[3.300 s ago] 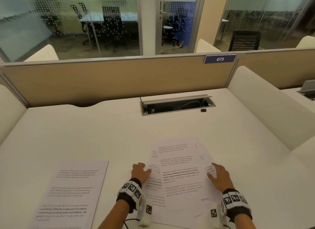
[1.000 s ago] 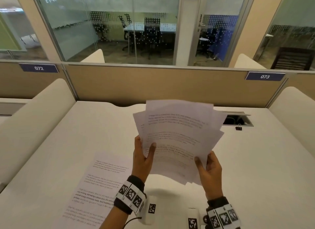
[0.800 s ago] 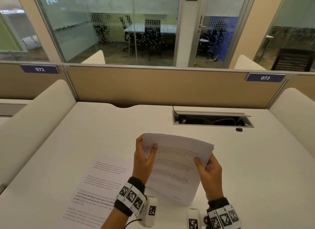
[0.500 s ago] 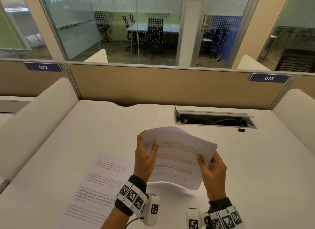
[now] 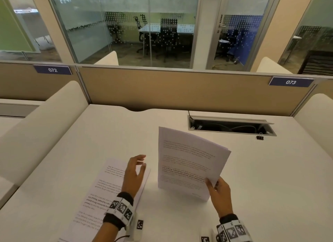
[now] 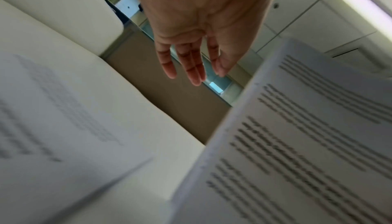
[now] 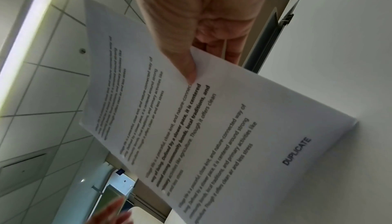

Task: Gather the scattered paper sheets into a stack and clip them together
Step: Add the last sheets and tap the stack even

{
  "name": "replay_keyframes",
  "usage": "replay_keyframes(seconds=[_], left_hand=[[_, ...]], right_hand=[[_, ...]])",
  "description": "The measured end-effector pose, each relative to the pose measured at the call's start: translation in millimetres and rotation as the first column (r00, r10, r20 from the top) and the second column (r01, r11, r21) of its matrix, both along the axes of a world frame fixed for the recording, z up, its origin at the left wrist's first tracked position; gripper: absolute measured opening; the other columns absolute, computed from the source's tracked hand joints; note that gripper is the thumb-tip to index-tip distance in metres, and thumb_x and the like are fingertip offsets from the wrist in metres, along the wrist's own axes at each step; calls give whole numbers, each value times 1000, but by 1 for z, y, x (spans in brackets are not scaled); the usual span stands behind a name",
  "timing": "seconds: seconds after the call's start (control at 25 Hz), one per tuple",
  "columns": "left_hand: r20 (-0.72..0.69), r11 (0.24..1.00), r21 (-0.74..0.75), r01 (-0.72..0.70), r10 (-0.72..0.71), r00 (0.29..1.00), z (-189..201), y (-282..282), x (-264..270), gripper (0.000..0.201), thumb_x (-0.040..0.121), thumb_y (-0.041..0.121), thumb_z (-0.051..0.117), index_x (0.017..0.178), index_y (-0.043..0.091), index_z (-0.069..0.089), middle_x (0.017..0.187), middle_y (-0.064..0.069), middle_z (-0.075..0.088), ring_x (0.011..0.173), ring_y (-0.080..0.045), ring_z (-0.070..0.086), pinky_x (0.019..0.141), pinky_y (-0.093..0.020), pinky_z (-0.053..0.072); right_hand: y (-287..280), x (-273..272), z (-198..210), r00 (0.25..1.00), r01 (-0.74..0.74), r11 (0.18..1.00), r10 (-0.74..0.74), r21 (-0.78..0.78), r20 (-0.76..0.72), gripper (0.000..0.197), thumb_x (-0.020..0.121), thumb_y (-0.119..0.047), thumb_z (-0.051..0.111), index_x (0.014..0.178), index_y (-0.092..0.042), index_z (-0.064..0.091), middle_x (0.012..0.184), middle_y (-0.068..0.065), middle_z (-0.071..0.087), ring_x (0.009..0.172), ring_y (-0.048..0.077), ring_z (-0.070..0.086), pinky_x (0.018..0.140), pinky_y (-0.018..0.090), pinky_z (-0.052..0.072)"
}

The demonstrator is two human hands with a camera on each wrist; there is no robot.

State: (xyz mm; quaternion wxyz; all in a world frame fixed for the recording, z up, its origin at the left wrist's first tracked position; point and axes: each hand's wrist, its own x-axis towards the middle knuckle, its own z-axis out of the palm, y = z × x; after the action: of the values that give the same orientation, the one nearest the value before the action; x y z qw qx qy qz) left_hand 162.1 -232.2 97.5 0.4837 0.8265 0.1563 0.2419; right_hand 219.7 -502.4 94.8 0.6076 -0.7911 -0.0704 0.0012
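Table (image 5: 270, 169), white. Stack of sheets (image 5: 189, 162): near the front edge, upright, our right hand (image 5: 219, 193) pinching its lower right corner. Loose sheet (image 5: 100, 193): flat at front left; we slide it under the stack squarely. Left hand (image 5: 134, 173): fingers relaxed, empty, hovering above that sheet. Binder clip (image 5: 259, 137): far right, untouched.

Bare desk (image 5: 90, 144) runs open on the left and far side. On the right, the upright paper stack (image 5: 189, 162) blocks the middle, with the open cable tray (image 5: 230, 126) and a small binder clip (image 5: 259, 137) behind it.
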Motion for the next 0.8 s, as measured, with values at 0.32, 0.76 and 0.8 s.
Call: replay_keyframes(seconds=[0.32,0.76,0.8], left_hand=[[-582,956,194,-219,292,759,-75,121,-66,50,79,13,65,126,15,48,137,-19,43,124,-39,40,107,-51,32],[-696,973,142,-183,229,680,-75,102,-73,57,88,23,52,139,13,28,148,-16,28,134,-33,30,113,-45,26],[-701,978,123,-170,207,682,-73,96,-71,57,89,23,52,139,13,28,148,-16,28,134,-33,30,113,-44,26]], right_hand=[[8,-3,7,991,89,977,-69,193,-112,15,86,-8,53,87,-22,59,87,1,65,80,23,62,67,32,52],[52,-34,-58,821,-181,978,209,105,-531,25,84,-1,56,108,-6,56,114,15,63,90,22,62,64,21,55],[56,-36,-64,823,-200,977,210,77,-528,29,83,1,55,111,-5,54,119,18,60,95,26,61,71,24,55]])
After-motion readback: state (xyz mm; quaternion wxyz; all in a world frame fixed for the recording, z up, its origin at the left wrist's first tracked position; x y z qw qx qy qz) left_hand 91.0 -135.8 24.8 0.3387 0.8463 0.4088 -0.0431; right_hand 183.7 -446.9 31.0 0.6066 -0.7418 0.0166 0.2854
